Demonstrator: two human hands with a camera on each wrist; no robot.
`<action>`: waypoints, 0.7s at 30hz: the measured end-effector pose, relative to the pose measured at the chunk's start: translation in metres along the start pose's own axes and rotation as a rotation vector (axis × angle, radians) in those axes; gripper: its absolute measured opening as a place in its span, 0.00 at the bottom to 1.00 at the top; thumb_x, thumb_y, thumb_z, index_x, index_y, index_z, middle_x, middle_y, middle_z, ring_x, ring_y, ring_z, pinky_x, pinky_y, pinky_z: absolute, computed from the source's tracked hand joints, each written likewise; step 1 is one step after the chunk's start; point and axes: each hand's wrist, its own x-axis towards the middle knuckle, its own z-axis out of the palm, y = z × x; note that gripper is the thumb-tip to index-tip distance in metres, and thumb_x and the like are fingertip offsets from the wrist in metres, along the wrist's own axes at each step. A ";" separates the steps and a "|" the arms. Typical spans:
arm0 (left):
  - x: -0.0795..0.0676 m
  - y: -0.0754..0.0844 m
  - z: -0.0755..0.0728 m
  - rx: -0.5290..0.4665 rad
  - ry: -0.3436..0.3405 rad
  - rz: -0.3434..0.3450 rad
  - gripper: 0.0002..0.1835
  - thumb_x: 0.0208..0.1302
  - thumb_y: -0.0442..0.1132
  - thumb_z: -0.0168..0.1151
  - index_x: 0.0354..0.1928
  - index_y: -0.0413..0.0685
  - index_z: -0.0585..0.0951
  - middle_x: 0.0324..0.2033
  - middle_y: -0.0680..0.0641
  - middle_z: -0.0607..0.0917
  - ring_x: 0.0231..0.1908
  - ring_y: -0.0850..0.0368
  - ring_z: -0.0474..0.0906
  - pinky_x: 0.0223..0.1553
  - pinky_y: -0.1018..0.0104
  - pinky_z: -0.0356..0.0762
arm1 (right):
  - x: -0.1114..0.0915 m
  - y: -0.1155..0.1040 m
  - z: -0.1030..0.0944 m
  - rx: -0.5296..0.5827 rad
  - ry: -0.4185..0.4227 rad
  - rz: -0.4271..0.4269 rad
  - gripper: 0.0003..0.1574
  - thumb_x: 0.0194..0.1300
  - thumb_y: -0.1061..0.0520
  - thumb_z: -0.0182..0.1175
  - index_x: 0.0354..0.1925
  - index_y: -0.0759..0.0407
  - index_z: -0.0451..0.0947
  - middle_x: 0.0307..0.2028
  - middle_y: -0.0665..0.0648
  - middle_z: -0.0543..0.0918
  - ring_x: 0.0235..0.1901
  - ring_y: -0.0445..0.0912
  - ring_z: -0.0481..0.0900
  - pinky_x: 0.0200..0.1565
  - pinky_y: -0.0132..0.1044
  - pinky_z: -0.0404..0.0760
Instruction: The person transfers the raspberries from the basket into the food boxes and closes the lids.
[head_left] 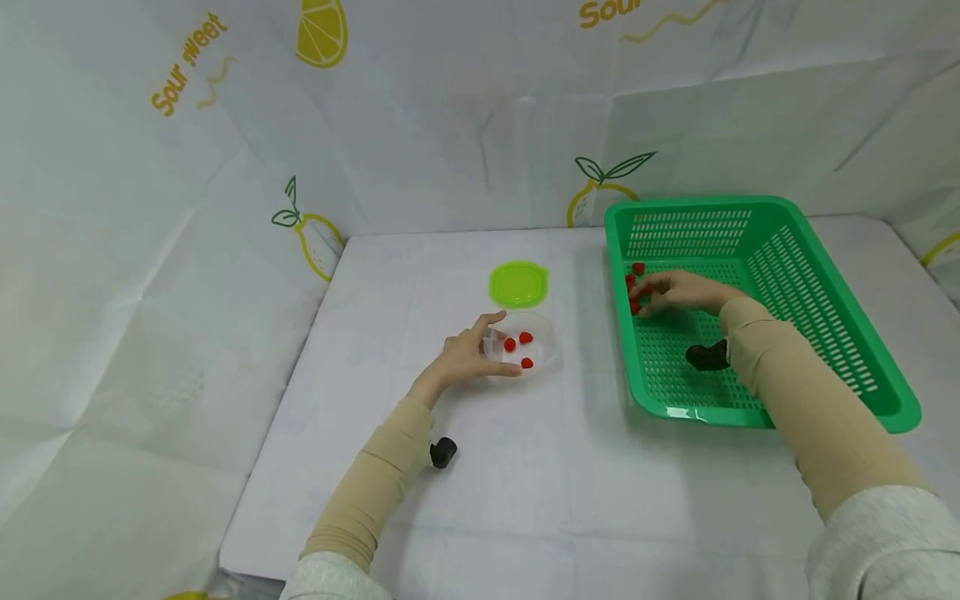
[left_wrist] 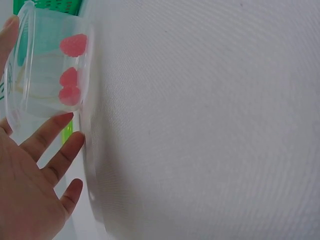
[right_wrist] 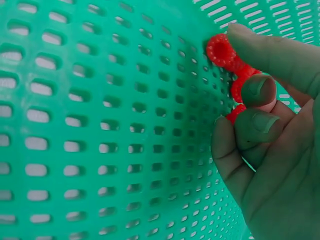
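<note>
Left hand [head_left: 465, 354]: grip clamped on the clear container [left_wrist: 45, 40], thumb and 1 finger spread across it; the other 3 fingers extend loosely beneath. The container stands upright on the desk [head_left: 480, 492]. Contents: 3 red raspberries [head_left: 526, 337], apart from its rim, on the bottom.

Right hand [head_left: 678, 292]: inside the green basket [head_left: 705, 415], fingers bent among further raspberries [right_wrist: 220, 50] by the left side wall. Whether this grip is clamped on 1 of them cannot be told; the fingers hide the contact.

Surroundings: a lime-green lid [head_left: 519, 284] lies flat just beyond the container. The basket stands to the container's right. Behind the desk hangs a white sheet [head_left: 450, 125] printed with lemons.
</note>
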 end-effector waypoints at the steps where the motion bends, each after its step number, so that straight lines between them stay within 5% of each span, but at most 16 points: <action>1: 0.000 0.000 0.000 0.000 0.000 -0.005 0.51 0.39 0.68 0.69 0.67 0.79 0.55 0.60 0.55 0.72 0.57 0.46 0.66 0.64 0.50 0.52 | 0.000 0.000 0.000 -0.006 -0.006 0.005 0.31 0.61 0.54 0.62 0.60 0.63 0.67 0.25 0.52 0.72 0.25 0.43 0.67 0.33 0.38 0.69; 10: 0.000 0.000 0.000 0.008 -0.001 -0.015 0.50 0.39 0.68 0.69 0.66 0.82 0.54 0.62 0.54 0.71 0.59 0.43 0.64 0.63 0.48 0.55 | 0.003 0.004 0.001 -0.070 -0.040 0.033 0.35 0.61 0.50 0.61 0.64 0.59 0.65 0.30 0.53 0.75 0.33 0.45 0.70 0.45 0.41 0.73; 21: 0.000 0.000 -0.001 -0.008 -0.002 0.011 0.51 0.40 0.66 0.69 0.68 0.73 0.55 0.60 0.53 0.72 0.59 0.46 0.66 0.65 0.48 0.50 | 0.006 0.012 0.001 -0.087 -0.011 -0.017 0.21 0.60 0.56 0.62 0.50 0.62 0.75 0.24 0.54 0.73 0.23 0.43 0.66 0.30 0.37 0.68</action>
